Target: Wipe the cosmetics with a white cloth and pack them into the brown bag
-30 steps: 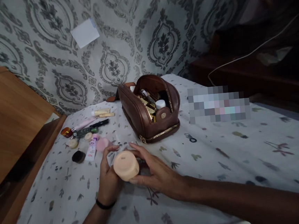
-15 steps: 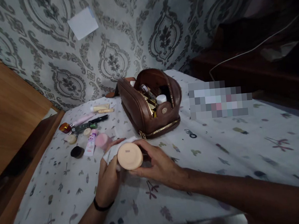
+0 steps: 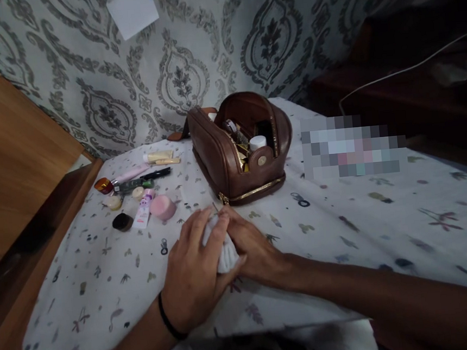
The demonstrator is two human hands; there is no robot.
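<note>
My left hand (image 3: pixel 194 263), with a black band at its wrist, presses a folded white cloth (image 3: pixel 226 256) down with bent fingers. From the right, my right hand (image 3: pixel 258 248) curls around what lies under the cloth. The peach-coloured round jar seen half a second ago is now hidden between the cloth and both hands. Just beyond my hands stands a brown leather toiletry bag (image 3: pixel 239 166), its top unzipped. Inside it a white-lidded jar (image 3: pixel 258 143) and several small cosmetics show. Left of my hands sits a pink round container (image 3: pixel 163 207).
Several cosmetics lie at the left: a white-and-purple tube (image 3: pixel 143 210), a black-lidded jar (image 3: pixel 122 222), a black pen-like item (image 3: pixel 155 174) and a cream tube (image 3: pixel 158 156). A wooden panel (image 3: pixel 19 155) borders the patterned tablecloth (image 3: pixel 117 294). A blurred-out patch covers something right of the bag.
My left hand has moved over the peach round jar with the white cloth, covering the face that showed before. The view has shifted slightly; the bag and the cosmetics stay put.
</note>
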